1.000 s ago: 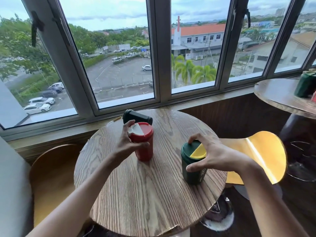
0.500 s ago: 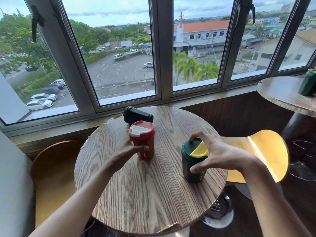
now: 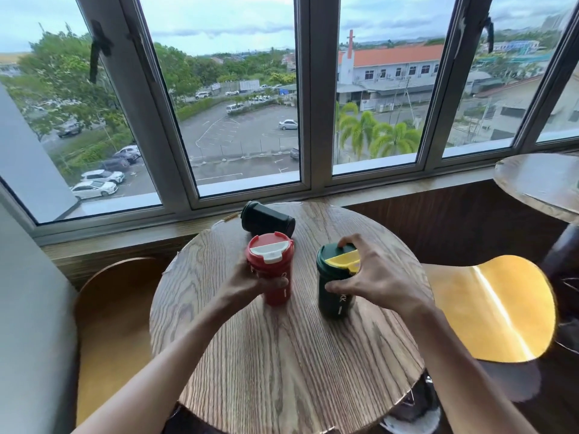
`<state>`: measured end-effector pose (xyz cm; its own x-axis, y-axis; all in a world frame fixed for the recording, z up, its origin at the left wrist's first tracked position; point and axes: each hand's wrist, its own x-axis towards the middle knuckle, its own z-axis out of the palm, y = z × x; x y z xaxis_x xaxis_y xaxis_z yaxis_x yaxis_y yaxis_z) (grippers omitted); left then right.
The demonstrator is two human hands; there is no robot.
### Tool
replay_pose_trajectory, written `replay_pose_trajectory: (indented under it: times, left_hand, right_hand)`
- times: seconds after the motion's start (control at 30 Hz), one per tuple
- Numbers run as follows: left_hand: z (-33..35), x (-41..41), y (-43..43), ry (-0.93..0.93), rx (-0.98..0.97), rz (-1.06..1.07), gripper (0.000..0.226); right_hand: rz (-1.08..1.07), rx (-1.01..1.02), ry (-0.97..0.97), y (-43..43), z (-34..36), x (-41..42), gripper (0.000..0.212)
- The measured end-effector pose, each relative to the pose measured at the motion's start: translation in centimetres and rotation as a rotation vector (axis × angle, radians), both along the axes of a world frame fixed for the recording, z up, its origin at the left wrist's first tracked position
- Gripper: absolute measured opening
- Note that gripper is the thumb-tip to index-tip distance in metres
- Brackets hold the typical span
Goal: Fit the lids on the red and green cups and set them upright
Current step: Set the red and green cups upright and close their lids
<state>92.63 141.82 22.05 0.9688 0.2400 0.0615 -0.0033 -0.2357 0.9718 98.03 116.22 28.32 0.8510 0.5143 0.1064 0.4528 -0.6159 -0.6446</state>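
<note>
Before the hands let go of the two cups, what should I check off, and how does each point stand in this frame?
1. Red cup upright on table: ok.
2. Green cup upright: ok.
3. Red cup's lid on: ok; fully sealed: cannot tell.
4. Green cup's lid on: ok; sealed: cannot tell.
5. Left hand holds red cup, right hand holds green cup: ok.
6. Black cup lying behind, apart from red cup: cannot tell.

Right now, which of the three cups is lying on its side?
The black cup by the window; the red cup and green cup stand upright.
</note>
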Motion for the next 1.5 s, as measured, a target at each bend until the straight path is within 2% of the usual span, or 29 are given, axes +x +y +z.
replay_pose_trajectory:
  times: [0.13, 0.4, 0.67, 0.8, 0.97, 1.2, 1.33, 1.43, 1.5]
  left_hand:
    - [-0.4, 0.1, 0.0, -0.008, -0.034, -0.006, 0.079]
    - [-1.5, 0.3, 0.8, 0.017, 0.007, 0.044, 0.089]
    - [-2.2, 0.5, 0.5, 0.02, 0.036, 0.111, 0.09]
    - [-2.8, 0.6, 0.6, 0.028, 0.062, 0.124, 0.099]
    - [-2.8, -0.1, 0.0, -0.021, 0.029, 0.138, 0.076]
    - [-0.9, -1.6, -0.5, -0.049, -0.004, 0.061, 0.088]
    - [0.8, -1.5, 0.3, -0.077, -0.005, 0.099, 0.101]
    - [2.2, -1.0, 0.5, -0.116, 0.048, 0.164, 0.088]
    - [3.1, -0.7, 0.3, -0.125, 0.073, 0.202, 0.068]
  right_hand:
    - [-0.058, 0.107, 0.004, 2.8, -1.1, 1.9, 0.072]
    - [-0.065, 0.111, -0.041, 5.3, -2.1, 3.4, 0.075]
    - [0.03, 0.101, 0.015, 4.8, -2.5, 4.4, 0.078]
    - [0.023, 0.128, 0.009, 4.7, -3.1, 4.3, 0.076]
    - [0.026, 0.156, 0.015, 4.6, -3.4, 4.1, 0.076]
    - [0.172, 0.065, 0.177, 3.3, -1.1, 4.6, 0.084]
    - [0.141, 0.176, 0.19, 2.8, 1.4, 4.3, 0.057]
    - [0.021, 0.288, 0.162, 3.2, 2.2, 5.1, 0.042]
    - [-0.018, 0.299, 0.12, 3.7, 2.2, 6.4, 0.034]
